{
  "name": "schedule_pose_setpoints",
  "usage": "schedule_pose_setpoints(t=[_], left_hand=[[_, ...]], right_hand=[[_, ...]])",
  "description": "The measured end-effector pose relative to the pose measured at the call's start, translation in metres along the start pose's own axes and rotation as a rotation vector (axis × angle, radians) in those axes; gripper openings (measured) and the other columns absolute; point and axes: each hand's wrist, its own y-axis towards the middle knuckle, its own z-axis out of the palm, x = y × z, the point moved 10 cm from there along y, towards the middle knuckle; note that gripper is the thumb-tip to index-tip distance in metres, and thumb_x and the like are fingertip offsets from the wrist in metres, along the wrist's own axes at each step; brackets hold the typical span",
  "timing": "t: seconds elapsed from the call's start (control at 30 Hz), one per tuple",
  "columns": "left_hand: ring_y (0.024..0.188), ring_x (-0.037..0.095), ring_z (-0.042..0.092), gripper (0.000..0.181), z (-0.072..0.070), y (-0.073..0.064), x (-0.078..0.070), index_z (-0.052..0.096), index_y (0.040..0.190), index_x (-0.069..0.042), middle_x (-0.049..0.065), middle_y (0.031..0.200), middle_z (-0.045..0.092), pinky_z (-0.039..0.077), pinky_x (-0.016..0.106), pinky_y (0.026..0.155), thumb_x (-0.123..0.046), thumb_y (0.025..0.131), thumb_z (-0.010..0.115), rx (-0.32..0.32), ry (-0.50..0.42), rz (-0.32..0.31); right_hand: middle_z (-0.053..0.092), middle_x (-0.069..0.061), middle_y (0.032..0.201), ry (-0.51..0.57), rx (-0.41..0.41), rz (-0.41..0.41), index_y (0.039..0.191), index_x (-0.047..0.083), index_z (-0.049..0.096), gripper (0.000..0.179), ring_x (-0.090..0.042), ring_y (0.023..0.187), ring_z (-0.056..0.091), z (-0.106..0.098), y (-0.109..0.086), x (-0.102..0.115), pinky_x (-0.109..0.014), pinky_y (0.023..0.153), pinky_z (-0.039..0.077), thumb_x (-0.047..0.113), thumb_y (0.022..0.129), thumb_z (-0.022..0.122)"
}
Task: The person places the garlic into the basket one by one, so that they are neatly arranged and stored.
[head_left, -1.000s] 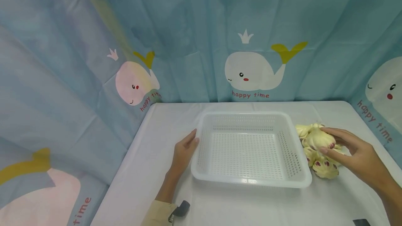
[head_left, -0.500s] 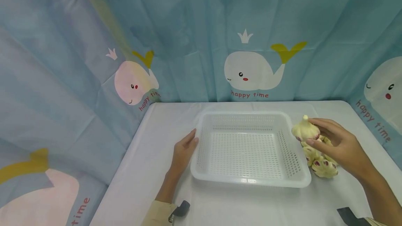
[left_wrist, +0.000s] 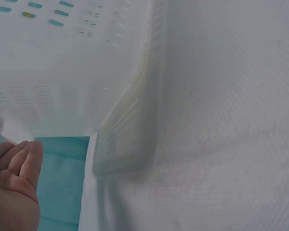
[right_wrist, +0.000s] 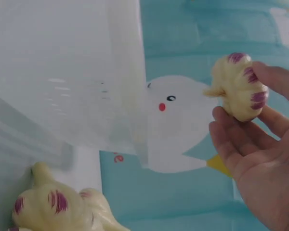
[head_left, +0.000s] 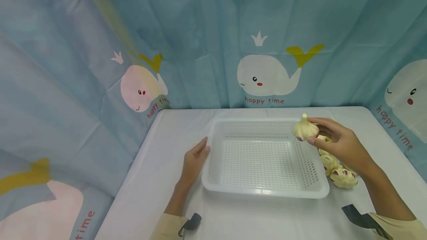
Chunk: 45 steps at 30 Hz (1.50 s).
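Note:
My right hand (head_left: 343,145) pinches a garlic bulb (head_left: 305,129) between thumb and fingers, above the back right part of a white plastic basket (head_left: 263,192). The bulb is pale yellow with purple patches and its stem points up. In the right wrist view the same garlic bulb (right_wrist: 240,86) sits at the fingertips, apart from the basket wall (right_wrist: 62,62). My left hand (head_left: 194,162) holds the basket's left rim. Seen from the left wrist, the left hand (left_wrist: 17,183) has its fingers by the basket's outer side; the grip itself is partly hidden.
Several more garlic bulbs (head_left: 343,177) lie heaped against the basket's right side, partly behind my right hand. The basket stands on a white-covered table (head_left: 260,217). A blue curtain (head_left: 200,40) with whale prints hangs behind and at the sides.
My right hand has lifted the garlic bulb off the heap and carried it left and upward, over the basket's right rim. The left hand and basket stay in place.

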Motion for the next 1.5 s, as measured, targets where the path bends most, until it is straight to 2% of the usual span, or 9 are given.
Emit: schedule_pose_setpoints(t=[0.17, 0.5, 0.8, 1.03, 1.37, 1.5], left_hand=[[0.148, 0.018, 0.05, 0.052, -0.001, 0.0, -0.001, 0.056, 0.153, -0.014, 0.0, 0.158, 0.053, 0.048, 0.029, 0.116, -0.04, 0.108, 0.062, -0.01, 0.01, 0.005], [0.146, 0.019, 0.053, 0.052, -0.002, 0.001, -0.002, 0.057, 0.153, -0.017, -0.001, 0.157, 0.055, 0.051, 0.031, 0.113, -0.042, 0.108, 0.063, -0.008, -0.003, 0.017], [0.148, 0.016, 0.05, 0.053, -0.001, 0.001, -0.001, 0.056, 0.153, -0.018, -0.003, 0.158, 0.054, 0.048, 0.031, 0.116, -0.044, 0.107, 0.062, -0.01, 0.013, 0.005], [0.147, 0.016, 0.051, 0.055, 0.0, 0.002, 0.0, 0.056, 0.153, -0.017, -0.002, 0.158, 0.054, 0.049, 0.03, 0.114, -0.045, 0.107, 0.063, -0.003, -0.013, 0.008], [0.148, 0.02, 0.05, 0.054, 0.001, 0.001, 0.0, 0.056, 0.154, -0.017, 0.0, 0.159, 0.053, 0.049, 0.033, 0.115, -0.044, 0.108, 0.062, 0.0, -0.001, 0.003], [0.147, 0.02, 0.051, 0.053, 0.001, 0.001, 0.0, 0.056, 0.153, -0.014, 0.001, 0.158, 0.054, 0.05, 0.032, 0.114, -0.04, 0.108, 0.062, 0.0, -0.021, 0.014]], right_hand=[[0.054, 0.007, 0.149, 0.001, 0.03, 0.004, 0.155, 0.012, 0.053, 0.061, 0.011, 0.122, 0.055, 0.008, 0.013, 0.001, -0.005, 0.089, 0.055, 0.01, 0.099, 0.076], [0.052, -0.002, 0.152, 0.018, 0.089, 0.027, 0.156, 0.015, 0.052, 0.059, 0.006, 0.122, 0.056, 0.022, 0.033, 0.01, -0.007, 0.09, 0.054, 0.016, 0.101, 0.075], [0.055, -0.01, 0.149, 0.043, 0.115, 0.013, 0.155, 0.01, 0.053, 0.056, 0.007, 0.121, 0.058, 0.025, 0.049, 0.018, -0.008, 0.09, 0.055, 0.015, 0.102, 0.073], [0.058, -0.012, 0.145, 0.079, 0.147, 0.052, 0.154, 0.011, 0.054, 0.054, 0.0, 0.119, 0.062, 0.034, 0.059, 0.01, -0.012, 0.09, 0.058, 0.019, 0.103, 0.072], [0.061, -0.015, 0.146, 0.125, 0.207, 0.075, 0.154, 0.01, 0.053, 0.056, 0.001, 0.119, 0.064, 0.053, 0.071, 0.004, -0.014, 0.091, 0.059, 0.024, 0.104, 0.072], [0.06, -0.016, 0.148, 0.125, 0.226, 0.091, 0.154, 0.01, 0.054, 0.056, -0.008, 0.123, 0.065, 0.061, 0.075, 0.001, -0.015, 0.092, 0.059, 0.026, 0.103, 0.073]])
